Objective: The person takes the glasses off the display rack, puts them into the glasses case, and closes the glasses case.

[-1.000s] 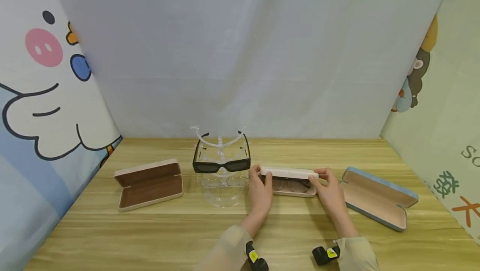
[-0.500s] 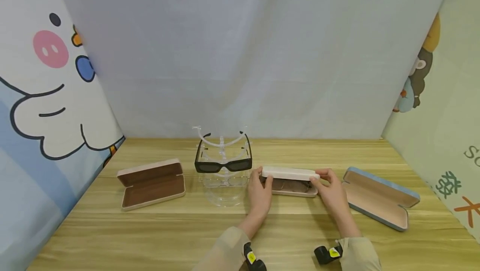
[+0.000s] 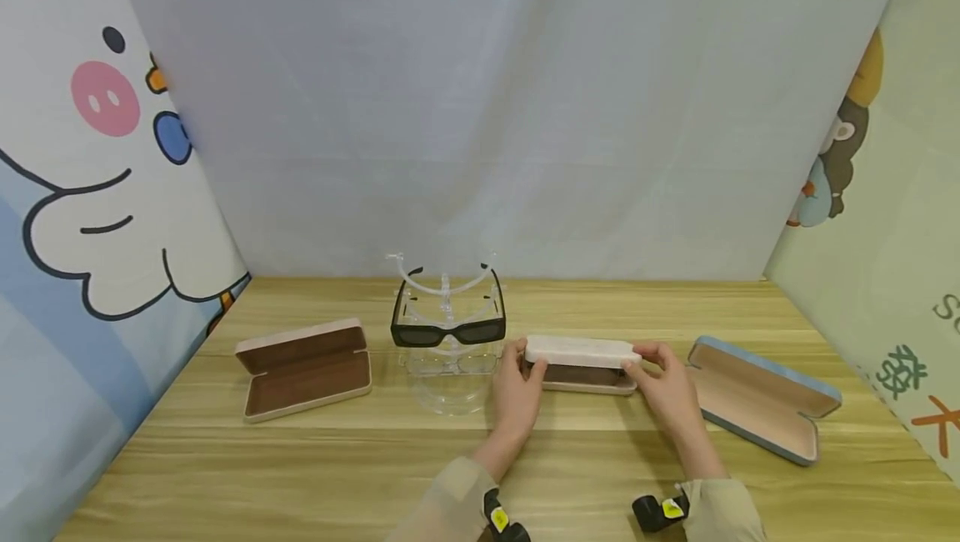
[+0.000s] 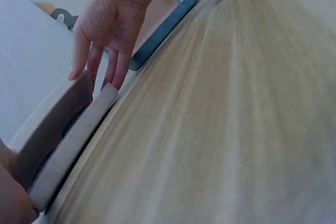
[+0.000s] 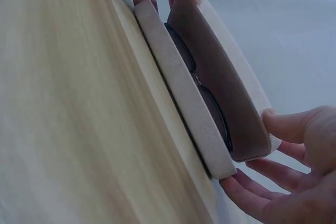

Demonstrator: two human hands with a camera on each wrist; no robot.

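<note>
In the head view, the left hand (image 3: 517, 396) and right hand (image 3: 670, 396) grip opposite ends of a white glasses case (image 3: 588, 388), its lid (image 3: 583, 348) partly raised, on the bench (image 3: 360, 475) between a clear display stand (image 3: 452, 351) and a blue case (image 3: 750, 409). The left wrist view shows the right thumb touching the lid's end. In the right wrist view, dark-lensed glasses (image 5: 197, 78) lie inside the white case, both hands holding it.
</note>
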